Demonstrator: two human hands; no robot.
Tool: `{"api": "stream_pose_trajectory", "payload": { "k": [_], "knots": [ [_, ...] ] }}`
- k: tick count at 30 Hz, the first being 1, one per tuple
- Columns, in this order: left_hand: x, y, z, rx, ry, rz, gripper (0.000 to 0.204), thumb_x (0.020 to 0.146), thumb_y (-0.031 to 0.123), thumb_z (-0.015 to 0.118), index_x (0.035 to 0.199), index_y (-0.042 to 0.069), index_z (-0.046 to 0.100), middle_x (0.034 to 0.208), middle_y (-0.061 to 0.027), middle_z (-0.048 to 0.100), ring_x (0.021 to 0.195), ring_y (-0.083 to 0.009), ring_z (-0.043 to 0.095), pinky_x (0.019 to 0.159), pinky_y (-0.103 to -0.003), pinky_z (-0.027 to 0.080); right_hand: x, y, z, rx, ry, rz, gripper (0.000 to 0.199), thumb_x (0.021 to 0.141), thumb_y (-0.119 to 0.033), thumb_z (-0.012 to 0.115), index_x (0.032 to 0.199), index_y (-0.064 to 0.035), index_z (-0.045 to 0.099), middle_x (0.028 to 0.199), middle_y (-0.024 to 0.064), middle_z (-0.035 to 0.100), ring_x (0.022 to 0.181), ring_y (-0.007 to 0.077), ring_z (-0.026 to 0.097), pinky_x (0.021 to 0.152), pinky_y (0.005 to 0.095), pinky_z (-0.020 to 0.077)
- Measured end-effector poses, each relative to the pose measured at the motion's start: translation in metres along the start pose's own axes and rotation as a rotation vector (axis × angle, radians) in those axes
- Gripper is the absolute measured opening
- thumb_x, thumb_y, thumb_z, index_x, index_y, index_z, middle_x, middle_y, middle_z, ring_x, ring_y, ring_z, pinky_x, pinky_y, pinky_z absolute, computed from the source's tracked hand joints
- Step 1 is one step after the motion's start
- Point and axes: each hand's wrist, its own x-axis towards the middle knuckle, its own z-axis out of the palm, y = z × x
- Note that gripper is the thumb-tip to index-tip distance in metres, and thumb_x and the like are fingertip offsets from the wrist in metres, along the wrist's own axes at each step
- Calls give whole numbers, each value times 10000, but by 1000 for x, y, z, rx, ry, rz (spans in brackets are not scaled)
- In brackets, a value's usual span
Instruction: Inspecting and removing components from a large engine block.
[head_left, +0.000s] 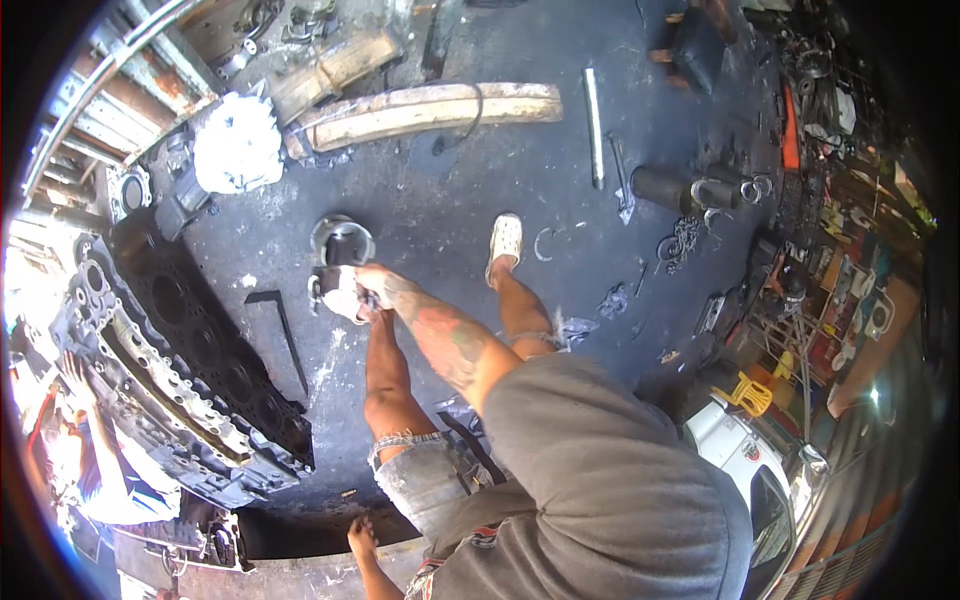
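Note:
My right arm stretches down to the floor, and my right hand [374, 284] is closed beside a pale, whitish thing [345, 296] at the end of my left leg. Whether that is my clog or a cloth I cannot make out, and the fingers are partly hidden. Just beyond the hand a round metal ring-shaped part [343, 238] with a dark inside stands on the floor. My left hand [362, 536] hangs low near a bench edge, its fingers loosely bent and nothing visible in them. My right foot wears a cream clog [507, 240].
A large engine block [180, 400] lies at left, where another person's hand [76, 378] rests on it. Curved wooden beams [430, 115], a white bundle [238, 143], a metal bar [594, 130], cylinders [660, 187] and an angled strip [280, 340] lie on the floor.

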Motion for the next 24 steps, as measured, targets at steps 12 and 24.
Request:
{"api": "stream_pose_trajectory", "payload": {
  "k": [12,24],
  "knots": [
    [-58,20,123,654,-302,207,270,890,71,520,1128,30,640,949,-131,698,732,-244,668,539,-458,552,-137,-55,-352,357,224,-51,64,891,-95,496,936,-53,518,661,71,496,486,202,518,397,375,459],
    [-120,147,142,567,148,-147,292,846,76,570,1122,67,666,871,-127,717,631,-257,659,509,-484,546,-151,-117,-689,651,138,-20,171,752,-23,588,911,-4,527,713,90,536,573,202,568,490,312,517]
  ]
}}
